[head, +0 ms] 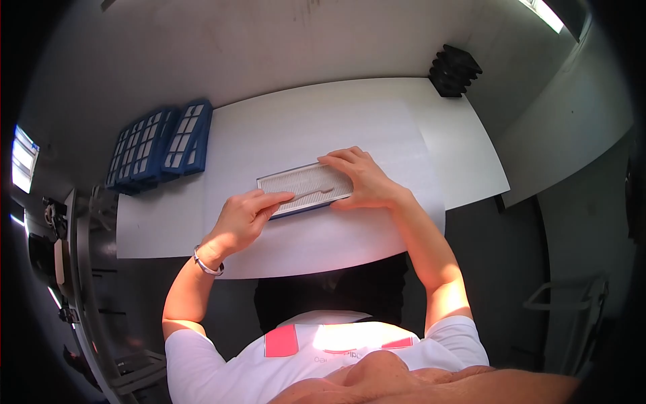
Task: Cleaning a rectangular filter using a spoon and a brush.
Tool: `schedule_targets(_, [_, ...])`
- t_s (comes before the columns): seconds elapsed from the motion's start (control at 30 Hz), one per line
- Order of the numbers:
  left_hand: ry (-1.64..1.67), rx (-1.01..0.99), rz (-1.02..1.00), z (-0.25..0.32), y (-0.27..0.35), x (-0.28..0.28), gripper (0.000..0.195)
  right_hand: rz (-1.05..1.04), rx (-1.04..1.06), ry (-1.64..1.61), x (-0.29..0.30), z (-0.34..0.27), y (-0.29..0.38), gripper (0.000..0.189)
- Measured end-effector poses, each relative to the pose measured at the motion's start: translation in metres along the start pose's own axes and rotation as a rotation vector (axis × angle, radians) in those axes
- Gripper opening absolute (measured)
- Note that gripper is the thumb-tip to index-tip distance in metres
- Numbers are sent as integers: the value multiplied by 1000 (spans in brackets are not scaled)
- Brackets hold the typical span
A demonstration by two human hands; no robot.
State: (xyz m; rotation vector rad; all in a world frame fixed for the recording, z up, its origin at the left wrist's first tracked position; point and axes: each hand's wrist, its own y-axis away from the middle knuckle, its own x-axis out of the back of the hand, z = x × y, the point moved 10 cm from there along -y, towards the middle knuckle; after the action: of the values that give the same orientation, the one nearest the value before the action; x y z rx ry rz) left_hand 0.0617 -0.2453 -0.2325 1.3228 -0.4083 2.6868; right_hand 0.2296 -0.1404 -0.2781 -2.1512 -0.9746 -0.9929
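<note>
A rectangular pleated air filter (282,183) lies in front of me, its whitish pleats facing up and a blue edge showing along the near side. My right hand (361,179) grips the filter's right end, with fingers at the far edge and the thumb at the near one. Between the fingers of my left hand (247,214) is a slim grey tool (309,193) with a small widened head, possibly a small brush. The tool's head is over the right part of the pleats; whether it touches them I cannot tell.
Under the filter, a large white sheet (323,252) covers the middle of the white table (156,232). Several blue-framed filters (144,146) lean together at the back left. A stack of black pieces (454,70) stands at the back right corner, near the wall (282,55).
</note>
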Motion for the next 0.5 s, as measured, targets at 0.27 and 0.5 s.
schedule_targets(0.27, [-32, -20, -85, -8, 0, -26, 32, 118, -57, 44, 10, 8, 10, 97])
schedule_targets(0.5, [-264, 11, -44, -7, -3, -24, 31, 85, -61, 58, 9, 11, 8, 96])
